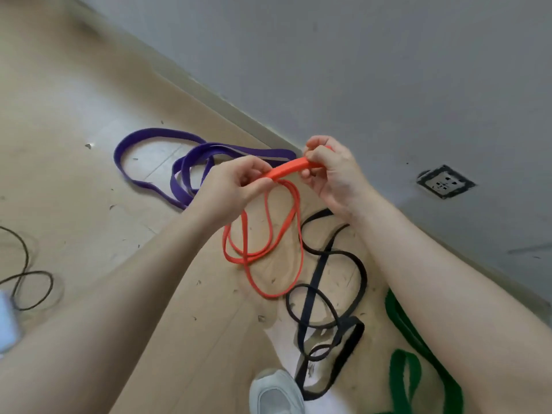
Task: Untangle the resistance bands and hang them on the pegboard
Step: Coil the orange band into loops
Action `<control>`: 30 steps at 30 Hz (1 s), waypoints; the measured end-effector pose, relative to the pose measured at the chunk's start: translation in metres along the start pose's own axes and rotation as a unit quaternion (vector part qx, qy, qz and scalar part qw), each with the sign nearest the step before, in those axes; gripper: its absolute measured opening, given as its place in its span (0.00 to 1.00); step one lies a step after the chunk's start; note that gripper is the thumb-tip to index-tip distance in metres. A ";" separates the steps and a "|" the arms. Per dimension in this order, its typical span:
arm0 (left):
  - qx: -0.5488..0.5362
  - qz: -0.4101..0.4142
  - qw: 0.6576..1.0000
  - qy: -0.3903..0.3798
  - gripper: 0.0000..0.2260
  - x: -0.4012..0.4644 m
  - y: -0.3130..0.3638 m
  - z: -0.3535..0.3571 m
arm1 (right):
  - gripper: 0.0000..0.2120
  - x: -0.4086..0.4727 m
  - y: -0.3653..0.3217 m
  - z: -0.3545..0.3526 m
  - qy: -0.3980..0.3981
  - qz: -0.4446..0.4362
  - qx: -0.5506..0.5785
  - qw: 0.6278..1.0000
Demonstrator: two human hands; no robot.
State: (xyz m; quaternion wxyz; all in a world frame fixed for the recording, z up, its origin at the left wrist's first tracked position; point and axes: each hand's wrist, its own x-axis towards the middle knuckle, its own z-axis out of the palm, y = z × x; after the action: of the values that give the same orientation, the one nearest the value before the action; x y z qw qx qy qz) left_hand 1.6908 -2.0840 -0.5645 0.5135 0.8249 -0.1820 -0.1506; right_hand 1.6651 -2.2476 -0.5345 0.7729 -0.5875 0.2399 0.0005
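Both hands are up in front of the person, close together, each clamped on the same orange band [288, 170]. His left hand [236, 189] has its fingers curled over one end of a short flat stretch of it, thumb pressing from below, and the right hand [331, 171] pinches the other end with fingers folded tight around it. Between the two hands that stretch runs nearly straight. Below the hands the rest of the orange band hangs in several long thin loops that reach down to the floor [74, 115] and overlap one another there.

Beyond the left hand, further out along the floor, a purple band [143, 183] lies in wide flat coils, untouched. Under the right forearm a black band [316, 279] sprawls in crossed loops, one of its curves just beside the lowest orange loop. Nearer the person than the right hand, by the elbow, a green band [403, 366] lies folded on itself. A pale shoe [276, 392] shows below the hands, touching the near end of the black band. Off past the left forearm a thin dark cable [27, 282] curls in a figure of eight. Beyond the right hand the grey wall [358, 55] carries a socket [445, 182], and small scraps of debris are scattered on the floor
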 end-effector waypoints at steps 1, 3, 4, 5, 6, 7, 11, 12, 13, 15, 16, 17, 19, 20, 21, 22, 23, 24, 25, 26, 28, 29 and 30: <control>0.029 -0.013 0.999 -0.019 0.05 -0.003 0.003 -0.004 | 0.12 -0.003 -0.004 0.004 -0.006 -0.007 0.012 1.000; 0.061 -0.050 0.995 -0.062 0.05 -0.009 0.008 -0.011 | 0.12 -0.012 -0.013 0.006 0.000 -0.014 0.091 0.996; 0.051 -0.067 0.994 -0.076 0.04 -0.012 0.012 -0.016 | 0.11 -0.017 -0.019 0.004 0.008 -0.010 0.157 0.988; 0.032 -0.075 0.993 -0.086 0.03 -0.016 0.017 -0.021 | 0.11 -0.021 -0.024 -0.001 0.019 -0.003 0.217 0.976; 0.016 -0.074 0.993 -0.095 0.03 -0.021 0.024 -0.026 | 0.10 -0.026 -0.028 -0.008 0.030 0.002 0.261 0.965; 0.008 -0.064 0.993 -0.098 0.04 -0.027 0.031 -0.028 | 0.10 -0.031 -0.031 -0.015 0.039 0.004 0.287 0.957; -0.015 -0.005 1.000 -0.004 0.05 -0.043 0.079 -0.030 | 0.15 -0.056 -0.041 -0.025 0.033 -0.021 0.335 0.941; -0.037 0.002 0.999 0.020 0.05 -0.045 0.094 -0.030 | 0.26 -0.062 -0.044 -0.025 0.019 -0.024 0.320 0.947; -0.068 0.005 0.997 0.037 0.05 -0.046 0.110 -0.031 | 0.34 -0.071 -0.045 -0.022 -0.001 -0.024 0.272 0.962; -0.150 0.001 0.986 0.074 0.06 -0.047 0.139 -0.031 | 0.37 -0.094 -0.043 -0.008 -0.064 -0.028 0.097 0.993; -0.196 -0.010 0.976 0.093 0.06 -0.048 0.151 -0.032 | 0.34 -0.107 -0.041 0.001 -0.104 -0.044 -0.003 0.994; -0.233 -0.028 0.966 0.105 0.06 -0.049 0.161 -0.032 | 0.29 -0.117 -0.037 0.009 -0.142 -0.072 -0.091 0.983; -0.293 -0.065 0.948 0.103 0.04 -0.054 0.174 -0.035 | 0.21 -0.136 -0.034 0.023 -0.161 -0.127 -0.195 0.959; -0.329 -0.079 0.936 0.093 0.04 -0.058 0.179 -0.036 | 0.20 -0.141 -0.034 0.027 -0.129 -0.150 -0.220 0.955; -0.367 -0.091 0.922 0.085 0.04 -0.061 0.183 -0.039 | 0.19 -0.143 -0.033 0.029 -0.090 -0.168 -0.236 0.953; -0.397 -0.099 0.909 0.081 0.05 -0.065 0.187 -0.041 | 0.16 -0.146 -0.033 0.030 -0.068 -0.179 -0.243 0.951; -0.407 -0.100 0.904 0.087 0.05 -0.068 0.190 -0.044 | 0.13 -0.147 -0.033 0.029 -0.060 -0.181 -0.251 0.949; -0.406 -0.095 0.904 0.099 0.04 -0.072 0.194 -0.047 | 0.11 -0.149 -0.035 0.028 -0.074 -0.177 -0.256 0.947; -0.408 -0.083 0.902 0.113 0.04 -0.074 0.195 -0.049 | 0.09 -0.152 -0.036 0.027 -0.095 -0.179 -0.258 0.945; -0.420 -0.070 0.896 0.124 0.03 -0.076 0.197 -0.052 | 0.09 -0.156 -0.041 0.027 -0.120 -0.182 -0.249 0.944; -0.454 -0.062 0.879 0.134 0.03 -0.078 0.197 -0.059 | 0.10 -0.166 -0.050 0.027 -0.168 -0.203 -0.214 0.941; -0.468 -0.066 0.872 0.131 0.04 -0.078 0.195 -0.062 | 0.10 -0.168 -0.053 0.027 -0.181 -0.211 -0.207 0.938; -0.479 -0.073 0.866 0.124 0.04 -0.079 0.195 -0.064 | 0.11 -0.171 -0.059 0.028 -0.185 -0.217 -0.216 0.934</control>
State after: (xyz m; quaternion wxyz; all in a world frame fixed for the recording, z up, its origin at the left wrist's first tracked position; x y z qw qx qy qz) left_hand 1.6202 -2.0762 -0.3566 0.8517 0.5000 0.0384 -0.1522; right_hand 1.5411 -2.1920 -0.4123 0.6397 -0.7672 -0.0464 -0.0063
